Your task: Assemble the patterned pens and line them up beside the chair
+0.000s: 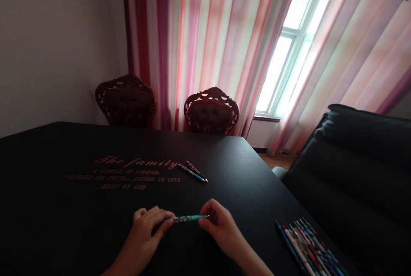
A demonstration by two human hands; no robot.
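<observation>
A green patterned pen [189,218] is held level above the black table, between my two hands. My left hand [149,231] pinches its left end between thumb and fingers. At the pen's right end, the thumb and fingers of my right hand [221,227] close around the tip. Beyond my hands, a blue-ended pen [192,173] and a dark red patterned pen [194,167] lie side by side on the table, near the printed lettering. Several pens [305,248] rest in a row at the table's right side.
The black table [32,224] carries printed words. Two carved chairs [126,102] stand at its far edge, before striped curtains [212,32] and a window. A black leather seat [362,173] is close to the table's right edge.
</observation>
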